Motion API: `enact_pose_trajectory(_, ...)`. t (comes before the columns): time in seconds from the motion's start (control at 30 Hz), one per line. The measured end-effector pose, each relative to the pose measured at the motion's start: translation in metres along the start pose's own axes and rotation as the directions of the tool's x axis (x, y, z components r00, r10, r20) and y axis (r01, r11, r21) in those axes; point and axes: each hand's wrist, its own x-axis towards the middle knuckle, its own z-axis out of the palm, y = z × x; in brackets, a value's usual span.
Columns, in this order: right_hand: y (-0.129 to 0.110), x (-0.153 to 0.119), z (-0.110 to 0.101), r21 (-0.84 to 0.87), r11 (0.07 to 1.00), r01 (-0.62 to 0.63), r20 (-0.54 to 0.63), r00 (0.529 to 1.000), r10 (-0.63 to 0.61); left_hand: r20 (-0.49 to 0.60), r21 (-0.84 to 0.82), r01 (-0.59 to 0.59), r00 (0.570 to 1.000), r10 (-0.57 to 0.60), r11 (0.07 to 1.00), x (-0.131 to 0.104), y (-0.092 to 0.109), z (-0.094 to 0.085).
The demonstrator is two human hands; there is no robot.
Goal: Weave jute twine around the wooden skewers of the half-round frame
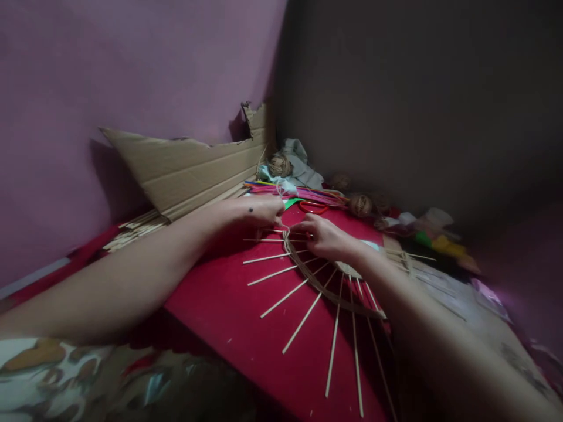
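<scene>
A round piece with thin wooden sticks [303, 319] fanning outward lies on a red surface [229, 305]. Jute twine [308, 275] is woven around the sticks near its centre. My left hand [259, 210] pinches the twine at the far edge of the weave. Just to the right, my right hand [325, 237] rests on the piece with its fingers on the twine and sticks. The centre of the piece is hidden under my right hand and wrist.
Torn cardboard [189, 170] leans against the pink wall at the left. Balls of twine [361, 204], coloured strips [303, 192], red-handled scissors [313, 207] and cloth scraps [433, 234] lie along the back. Loose sticks [132, 231] sit by the cardboard.
</scene>
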Motion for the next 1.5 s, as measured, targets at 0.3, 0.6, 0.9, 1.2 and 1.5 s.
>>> enact_pose_trajectory(0.3,-0.018,-0.012,0.025,0.028,0.997,-0.065,-0.178,0.982,0.069,0.065,-0.114,0.092,0.994,-0.085,0.989,-0.005,-0.01,-0.008)
enact_pose_trajectory(0.6,-0.028,0.009,0.027,-0.018,0.988,-0.152,-0.166,0.975,0.147,-0.057,-0.064,-0.004,0.998,0.0,0.998,0.003,-0.021,0.001)
enact_pose_trajectory(0.9,-0.037,0.013,0.026,-0.253,0.955,-0.154,-0.071,0.988,0.14,-0.082,-0.035,-0.134,0.988,0.131,0.99,0.002,-0.033,-0.008)
enact_pose_trajectory(1.2,-0.033,0.009,0.027,-0.171,0.972,-0.16,-0.101,0.984,0.145,0.11,-0.235,-0.025,0.993,0.052,0.972,-0.018,-0.048,-0.024)
enact_pose_trajectory(1.5,-0.032,0.006,0.025,-0.118,0.98,-0.159,-0.116,0.983,0.145,0.263,-0.184,0.131,0.962,-0.08,0.974,-0.019,-0.06,-0.023)
